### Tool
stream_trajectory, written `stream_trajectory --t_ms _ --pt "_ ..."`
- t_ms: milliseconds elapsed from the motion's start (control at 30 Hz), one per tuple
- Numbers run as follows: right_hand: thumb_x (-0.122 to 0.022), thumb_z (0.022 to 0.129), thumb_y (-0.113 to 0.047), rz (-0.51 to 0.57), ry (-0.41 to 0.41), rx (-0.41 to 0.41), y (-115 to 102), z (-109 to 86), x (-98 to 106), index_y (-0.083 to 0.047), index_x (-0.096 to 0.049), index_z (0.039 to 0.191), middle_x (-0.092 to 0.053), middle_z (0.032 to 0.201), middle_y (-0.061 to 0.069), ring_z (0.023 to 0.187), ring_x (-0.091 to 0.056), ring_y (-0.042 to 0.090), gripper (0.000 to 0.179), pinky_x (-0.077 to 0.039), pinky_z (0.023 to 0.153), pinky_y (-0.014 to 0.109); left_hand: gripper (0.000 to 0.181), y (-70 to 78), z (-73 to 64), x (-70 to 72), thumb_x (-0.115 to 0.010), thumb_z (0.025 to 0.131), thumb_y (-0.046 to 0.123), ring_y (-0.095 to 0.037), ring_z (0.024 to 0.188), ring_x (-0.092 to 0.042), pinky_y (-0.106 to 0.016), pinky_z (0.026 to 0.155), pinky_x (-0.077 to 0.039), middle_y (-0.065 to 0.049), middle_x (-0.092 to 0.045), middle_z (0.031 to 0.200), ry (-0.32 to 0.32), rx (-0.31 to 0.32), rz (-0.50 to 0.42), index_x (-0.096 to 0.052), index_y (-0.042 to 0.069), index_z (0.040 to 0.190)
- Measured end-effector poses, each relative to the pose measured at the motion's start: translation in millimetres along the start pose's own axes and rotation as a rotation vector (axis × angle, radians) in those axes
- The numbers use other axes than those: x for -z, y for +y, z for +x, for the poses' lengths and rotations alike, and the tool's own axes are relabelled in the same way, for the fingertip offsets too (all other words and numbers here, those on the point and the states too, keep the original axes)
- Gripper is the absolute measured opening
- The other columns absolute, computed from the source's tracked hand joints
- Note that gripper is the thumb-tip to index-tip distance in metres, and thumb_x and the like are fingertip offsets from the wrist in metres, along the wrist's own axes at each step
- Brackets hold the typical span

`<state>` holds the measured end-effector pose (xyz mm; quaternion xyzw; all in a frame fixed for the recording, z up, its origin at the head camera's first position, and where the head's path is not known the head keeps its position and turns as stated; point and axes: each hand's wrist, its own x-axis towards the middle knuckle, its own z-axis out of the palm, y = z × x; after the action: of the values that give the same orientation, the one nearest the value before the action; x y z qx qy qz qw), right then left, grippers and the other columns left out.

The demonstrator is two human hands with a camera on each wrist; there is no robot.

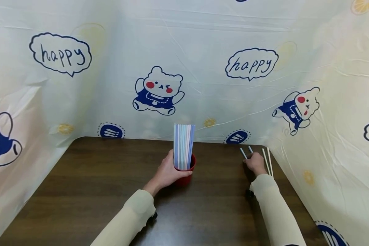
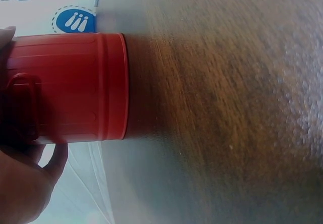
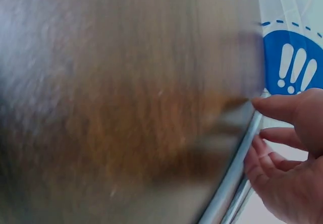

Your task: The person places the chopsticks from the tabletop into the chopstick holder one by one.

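Note:
My left hand (image 1: 172, 171) grips a red metal cup (image 2: 65, 88), its thumb across the near side of the rim. A tight bundle of thin, straight, straw-like sticks (image 1: 183, 147) in blue, white and pink stands upright in the cup. In the left wrist view the cup's base is close to the tabletop; whether it touches is unclear. At the back right, my right hand (image 1: 255, 163) reaches down over two pale blue sticks (image 1: 243, 153). In the right wrist view its thumb and fingers are spread apart, fingertips beside a blue stick (image 3: 234, 168).
Two cream sticks (image 1: 268, 162) lie just right of my right hand, near the table's right edge. The brown wooden table (image 1: 80, 191) meets a printed plastic sheet (image 1: 203, 68) at the back and sides.

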<state>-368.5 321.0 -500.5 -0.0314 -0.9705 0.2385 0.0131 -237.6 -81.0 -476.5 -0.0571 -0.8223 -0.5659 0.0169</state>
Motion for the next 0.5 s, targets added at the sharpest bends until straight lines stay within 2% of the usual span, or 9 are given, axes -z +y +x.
stream_trajectory --t_ms 133,300,400,500 --pt "-0.069 0.090 -0.009 -0.007 -0.019 -0.032 -10 -3.8 3 0.013 -0.069 0.114 -0.067 0.115 0.033 0.106 -0.062 0.049 0.033 -0.054 0.089 0.055 0.105 -0.8 -0.2 -0.3 -0.094 0.072 0.038 -0.027 0.133 -0.051 -0.060 0.108 -0.044 -0.001 -0.047 0.150 -0.003 -0.005 -0.005 -0.029 0.028 0.154" --pt "-0.067 0.087 -0.007 -0.025 -0.080 -0.050 -22 -1.8 5 0.004 -0.074 0.092 -0.071 0.091 0.021 0.079 -0.068 0.033 0.014 -0.057 0.069 0.044 0.105 -1.6 1.3 -0.2 -0.094 0.071 0.038 -0.027 0.133 -0.052 -0.060 0.108 -0.044 -0.001 -0.048 0.150 -0.003 -0.006 -0.013 -0.030 0.028 0.153" --pt "-0.067 0.087 -0.004 0.022 -0.148 -0.058 -30 -0.1 7 0.000 -0.069 0.077 -0.069 0.078 0.016 0.062 -0.067 0.022 0.011 -0.058 0.059 0.036 0.105 -1.1 1.8 0.8 -0.094 0.071 0.037 -0.027 0.133 -0.051 -0.060 0.108 -0.044 -0.001 -0.048 0.150 -0.001 -0.003 -0.012 -0.030 0.029 0.153" --pt "-0.065 0.085 0.000 0.059 -0.191 -0.079 -36 -0.7 9 -0.004 -0.059 0.067 -0.067 0.074 0.017 0.055 -0.069 0.021 0.020 -0.059 0.054 0.033 0.104 -0.8 1.7 1.2 -0.094 0.072 0.037 -0.026 0.133 -0.051 -0.060 0.108 -0.044 0.000 -0.047 0.150 -0.004 -0.002 -0.012 -0.030 0.029 0.153"
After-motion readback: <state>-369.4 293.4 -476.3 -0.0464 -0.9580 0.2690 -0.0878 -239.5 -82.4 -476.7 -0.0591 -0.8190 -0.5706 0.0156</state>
